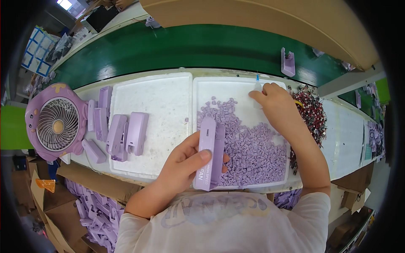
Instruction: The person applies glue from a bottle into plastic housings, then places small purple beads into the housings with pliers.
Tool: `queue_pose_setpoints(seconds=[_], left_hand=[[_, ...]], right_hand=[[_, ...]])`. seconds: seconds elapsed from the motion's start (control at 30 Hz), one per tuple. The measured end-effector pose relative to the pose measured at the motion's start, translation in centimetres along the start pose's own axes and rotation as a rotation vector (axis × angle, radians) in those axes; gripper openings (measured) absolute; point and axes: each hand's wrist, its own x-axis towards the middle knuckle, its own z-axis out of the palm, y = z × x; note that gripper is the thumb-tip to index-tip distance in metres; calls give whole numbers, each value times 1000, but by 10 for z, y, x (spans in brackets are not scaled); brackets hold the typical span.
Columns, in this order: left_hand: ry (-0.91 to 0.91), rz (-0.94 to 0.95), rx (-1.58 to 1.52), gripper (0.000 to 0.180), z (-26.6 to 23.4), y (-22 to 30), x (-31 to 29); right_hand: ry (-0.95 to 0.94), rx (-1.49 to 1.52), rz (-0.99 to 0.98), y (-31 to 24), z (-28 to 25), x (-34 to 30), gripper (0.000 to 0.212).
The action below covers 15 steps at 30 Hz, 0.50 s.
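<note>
White tray (225, 89); lilac housing (208, 141), long axis forward.

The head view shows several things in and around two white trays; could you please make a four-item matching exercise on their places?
1. Purple fan
2. Small lilac pieces
3. Lettered lilac casing
4. Wire heap

A. In the right white tray
B. Just right of that tray
C. In the left hand
D. Left of the left white tray

Pairs: 1-D; 2-A; 3-C; 4-B

The left hand (182, 163) holds a purple casing (209, 138), the right hand (276, 104) a blue-tipped dispenser (257, 84).
</note>
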Motion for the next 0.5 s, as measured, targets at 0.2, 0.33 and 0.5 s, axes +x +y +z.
queue_pose_setpoints(seconds=[0.2, 0.33, 0.5], left_hand=[[-88, 21, -55, 54, 1, 4, -2], [-76, 31, -13, 56, 3, 4, -6], [-94, 4, 46, 62, 10, 7, -9]], right_hand=[[394, 404, 6, -11, -13, 5, 27], [494, 1065, 149, -41, -41, -18, 23], [292, 1304, 5, -63, -59, -25, 22]])
